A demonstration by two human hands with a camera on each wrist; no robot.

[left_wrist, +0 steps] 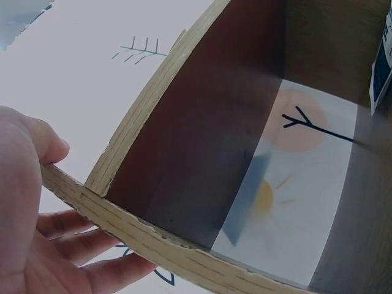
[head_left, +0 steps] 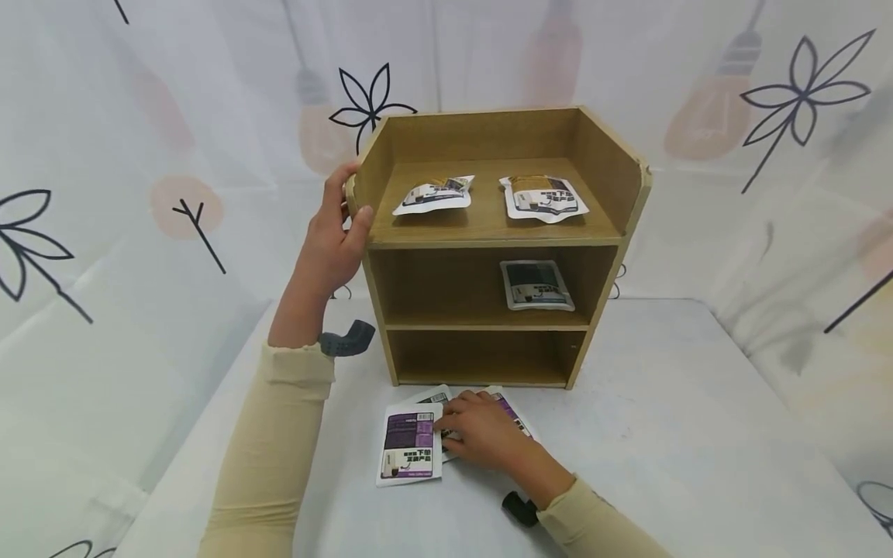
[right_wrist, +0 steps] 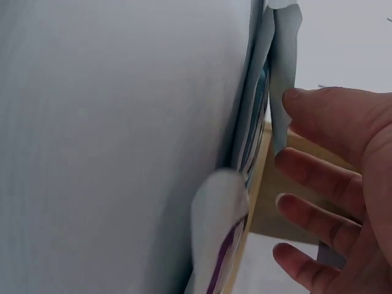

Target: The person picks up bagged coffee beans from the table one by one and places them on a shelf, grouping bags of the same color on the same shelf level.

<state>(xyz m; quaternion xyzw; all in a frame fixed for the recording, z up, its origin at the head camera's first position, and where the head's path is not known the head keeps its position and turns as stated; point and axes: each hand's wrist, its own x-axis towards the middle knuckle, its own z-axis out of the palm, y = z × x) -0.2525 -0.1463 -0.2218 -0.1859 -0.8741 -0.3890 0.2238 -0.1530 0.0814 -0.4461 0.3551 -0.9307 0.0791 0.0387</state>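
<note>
- Head view: a small wooden shelf unit [head_left: 488,248] stands on a white-covered table [head_left: 663,434], with patterned white curtains behind it.
- The left hand [head_left: 333,236] grips the unit's upper left side panel, thumb in front and fingers curled round the back edge.
- The right hand [head_left: 481,430] rests on a loose cluster of flat packets [head_left: 408,446] lying on the table just in front of the unit; its fingers are lightly bent over the middle packet, and whether they pinch it cannot be told.
- Two white pouches [head_left: 434,194] lie side by side on the top tray, and one darker pouch [head_left: 536,285] lies on the middle shelf, to the right. The bottom compartment faces the packets.
- Left wrist view: the thumb [left_wrist: 43,144] sits above the wooden edge [left_wrist: 153,242] and the fingers below it, clamping the panel.
- Right wrist view: the fingers [right_wrist: 318,177] are spread and slightly curled against the packet edges [right_wrist: 254,135], with the unit's base just behind them.
</note>
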